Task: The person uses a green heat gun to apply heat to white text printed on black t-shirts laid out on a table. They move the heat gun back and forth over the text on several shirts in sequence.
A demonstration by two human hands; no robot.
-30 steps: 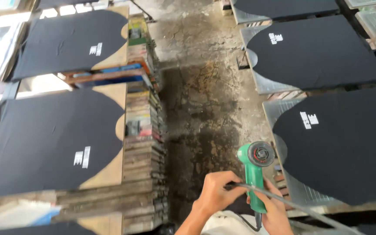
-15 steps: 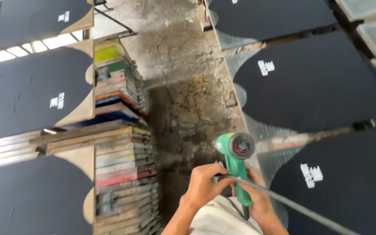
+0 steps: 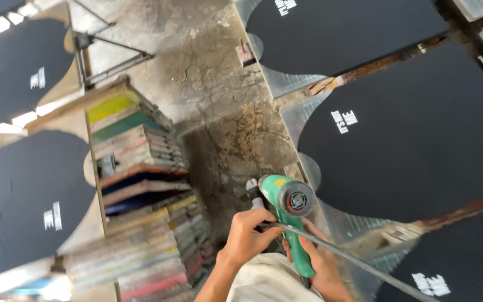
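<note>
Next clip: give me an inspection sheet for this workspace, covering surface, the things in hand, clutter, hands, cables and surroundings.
Surface: cracked, stained concrete floor forming an aisle between rows of boards.
Things in hand: green heat gun, nozzle end away from the person; a black garment with a small white print lies flat on the board to the right.
Clutter: stacked paint-stained frames left of the aisle.
Hands: left hand at the gun's body near the cable; right hand wrapped around the handle.
Cables: grey cable runs from the gun toward the lower right.
Surroundings: more black garments on boards both sides; metal stand at upper left.
</note>
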